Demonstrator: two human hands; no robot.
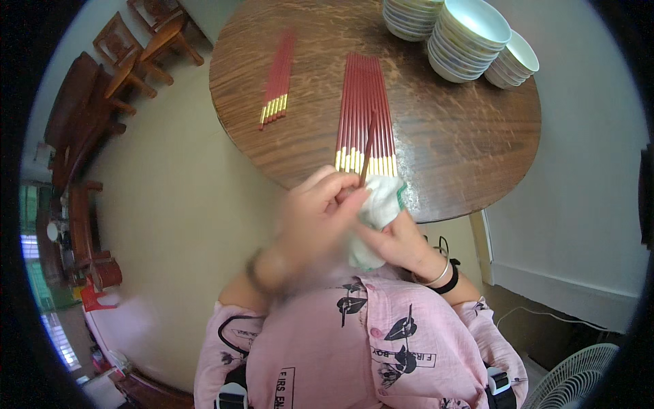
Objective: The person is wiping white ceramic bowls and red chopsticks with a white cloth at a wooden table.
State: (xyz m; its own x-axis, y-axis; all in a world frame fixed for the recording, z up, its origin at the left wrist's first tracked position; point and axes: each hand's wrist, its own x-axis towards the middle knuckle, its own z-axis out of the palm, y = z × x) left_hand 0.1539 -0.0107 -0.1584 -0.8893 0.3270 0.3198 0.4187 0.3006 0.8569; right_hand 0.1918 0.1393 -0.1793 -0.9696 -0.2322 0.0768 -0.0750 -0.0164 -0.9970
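Note:
My left hand (319,220), blurred, pinches one dark red chopstick (369,143) near its lower end, which is hidden by the fingers. The stick points away from me over a row of red chopsticks (360,102) with gold bands, laid side by side on the round wooden table (434,138). My right hand (406,243) grips a white cloth (380,202) with green edging, just below the gold bands. Its upper part lies against the left fingers. A smaller group of matching chopsticks (278,79) rests farther left on the tabletop.
Three stacks of white bowls (467,46) stand at the table's far right. Wooden chairs (153,46) line the room's far left. A white wall (572,153) rises on the right, with a fan (577,378) low at the bottom right.

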